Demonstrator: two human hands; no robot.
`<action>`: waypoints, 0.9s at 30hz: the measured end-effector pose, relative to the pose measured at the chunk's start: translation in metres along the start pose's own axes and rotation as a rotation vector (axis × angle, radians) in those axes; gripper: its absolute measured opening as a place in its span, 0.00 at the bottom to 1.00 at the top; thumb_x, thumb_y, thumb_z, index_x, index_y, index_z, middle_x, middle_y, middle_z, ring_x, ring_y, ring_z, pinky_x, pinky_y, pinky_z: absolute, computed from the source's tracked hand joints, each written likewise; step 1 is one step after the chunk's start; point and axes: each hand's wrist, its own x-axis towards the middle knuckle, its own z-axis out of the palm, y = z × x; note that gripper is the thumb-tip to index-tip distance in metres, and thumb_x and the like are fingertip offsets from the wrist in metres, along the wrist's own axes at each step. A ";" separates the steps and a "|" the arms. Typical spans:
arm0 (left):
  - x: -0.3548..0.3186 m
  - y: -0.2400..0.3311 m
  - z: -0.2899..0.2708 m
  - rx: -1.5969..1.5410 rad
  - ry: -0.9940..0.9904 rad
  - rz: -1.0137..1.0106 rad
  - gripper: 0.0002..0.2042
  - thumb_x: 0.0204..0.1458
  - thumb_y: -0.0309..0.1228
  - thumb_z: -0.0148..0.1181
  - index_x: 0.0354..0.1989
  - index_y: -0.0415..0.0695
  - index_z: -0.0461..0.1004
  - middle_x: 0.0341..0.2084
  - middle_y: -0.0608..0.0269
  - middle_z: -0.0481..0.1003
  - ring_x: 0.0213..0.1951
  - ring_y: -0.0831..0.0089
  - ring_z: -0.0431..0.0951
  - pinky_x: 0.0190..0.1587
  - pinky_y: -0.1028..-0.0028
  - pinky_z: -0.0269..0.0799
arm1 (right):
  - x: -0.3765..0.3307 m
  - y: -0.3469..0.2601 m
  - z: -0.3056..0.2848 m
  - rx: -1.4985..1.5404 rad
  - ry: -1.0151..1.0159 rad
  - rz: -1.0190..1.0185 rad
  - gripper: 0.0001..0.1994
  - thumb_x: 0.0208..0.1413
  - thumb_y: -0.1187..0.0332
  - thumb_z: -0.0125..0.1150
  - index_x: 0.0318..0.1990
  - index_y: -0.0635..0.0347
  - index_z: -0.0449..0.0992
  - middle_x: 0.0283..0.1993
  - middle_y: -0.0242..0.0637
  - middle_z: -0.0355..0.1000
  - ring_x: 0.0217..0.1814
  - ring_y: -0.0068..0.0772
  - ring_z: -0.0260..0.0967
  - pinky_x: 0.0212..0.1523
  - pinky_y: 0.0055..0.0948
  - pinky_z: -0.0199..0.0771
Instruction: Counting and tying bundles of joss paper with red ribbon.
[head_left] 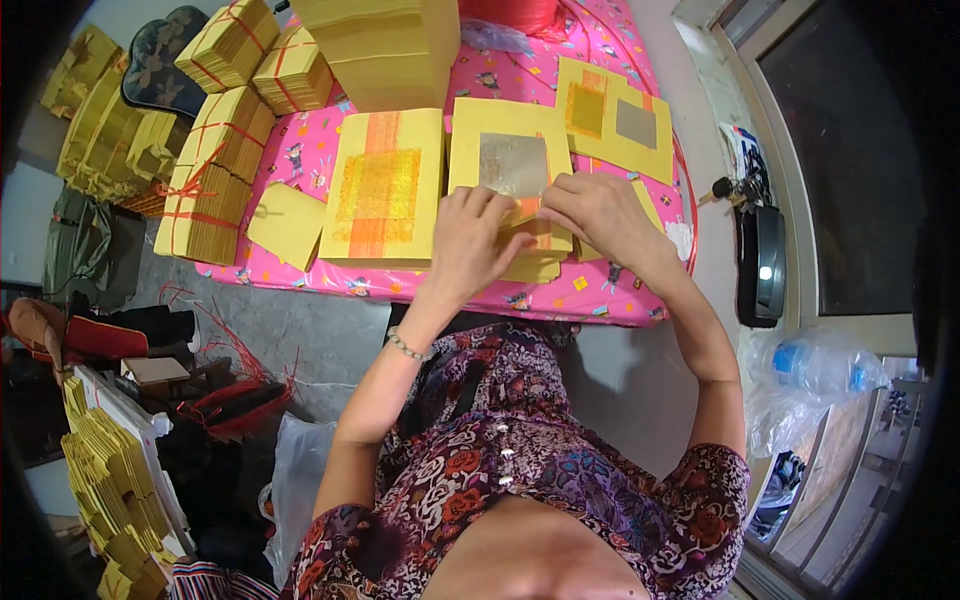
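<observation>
A stack of yellow joss paper with a silver foil square (512,165) lies in front of me at the table's near side. Both hands are at its near edge, where a sheet is bent up and shows an orange band. My left hand (474,242) is curled over the edge, with the sheet between fingers and thumb. My right hand (602,218) pinches the same raised edge; its thumb is mostly hidden. Left of them sits a thick stack of joss paper with a gold foil square (380,190). Loose yellow sheets partly show beneath my hands.
The table has a pink patterned cover (420,285). Red-tied yellow bundles (208,215) and a tall yellow stack (385,55) stand at the left and back. More foil sheets (615,120) lie at the back right. A plastic bottle (815,368) is by the right-hand window.
</observation>
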 end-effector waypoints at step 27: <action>-0.018 -0.071 -0.008 -0.895 0.360 -0.362 0.11 0.55 0.22 0.54 0.47 0.39 0.70 0.39 0.65 0.75 0.43 0.78 0.72 0.46 0.76 0.67 | 0.021 0.050 0.068 1.186 0.648 0.498 0.22 0.66 0.56 0.39 0.55 0.69 0.64 0.52 0.34 0.66 0.55 0.25 0.59 0.56 0.26 0.58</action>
